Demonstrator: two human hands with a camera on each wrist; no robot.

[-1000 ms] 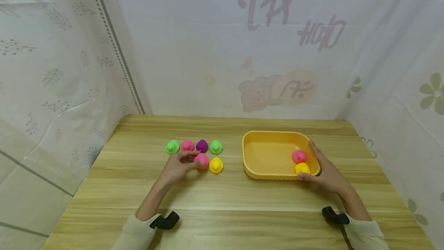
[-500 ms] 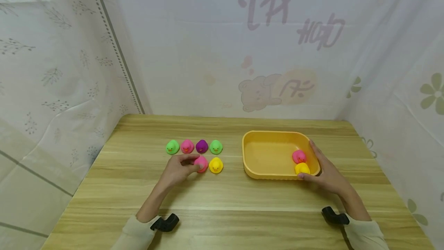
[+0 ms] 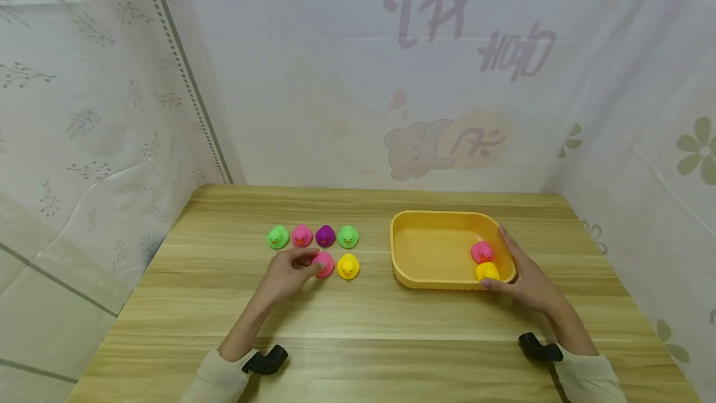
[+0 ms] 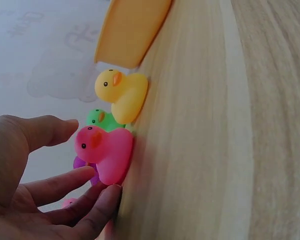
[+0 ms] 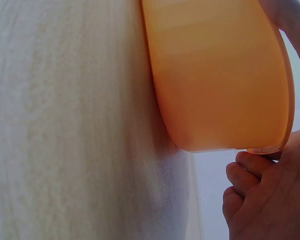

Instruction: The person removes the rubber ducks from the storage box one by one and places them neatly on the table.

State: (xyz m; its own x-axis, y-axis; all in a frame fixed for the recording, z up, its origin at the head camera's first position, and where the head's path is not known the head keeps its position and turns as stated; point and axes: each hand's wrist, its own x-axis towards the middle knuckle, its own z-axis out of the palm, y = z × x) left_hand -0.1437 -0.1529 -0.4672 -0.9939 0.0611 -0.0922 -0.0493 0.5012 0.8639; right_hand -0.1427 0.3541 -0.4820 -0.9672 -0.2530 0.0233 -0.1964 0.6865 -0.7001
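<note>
A pink rubber duck (image 3: 323, 264) sits on the table in the front row, left of a yellow rubber duck (image 3: 348, 266). My left hand (image 3: 288, 273) is around the pink duck from the left; in the left wrist view its fingers are loosely spread and the thumb tip (image 4: 70, 127) stands just off the duck's head. With my right hand (image 3: 527, 278) I hold the right end of a yellow plastic basin (image 3: 433, 283), thumb at the front rim and fingers at the right side. Inside the basin are another pink duck (image 3: 483, 252) and a yellow duck (image 3: 487, 271).
Behind the front row stand a green duck (image 3: 278, 237), a pink duck (image 3: 302, 236), a purple duck (image 3: 325, 236) and a second green duck (image 3: 348, 237). All are on the wooden table (image 3: 358, 347). A patterned cloth (image 3: 313, 79) hangs behind the table.
My left hand has set the pink duck down in the front row and shifted slightly left and toward me. The right hand and basin have stayed in place.
</note>
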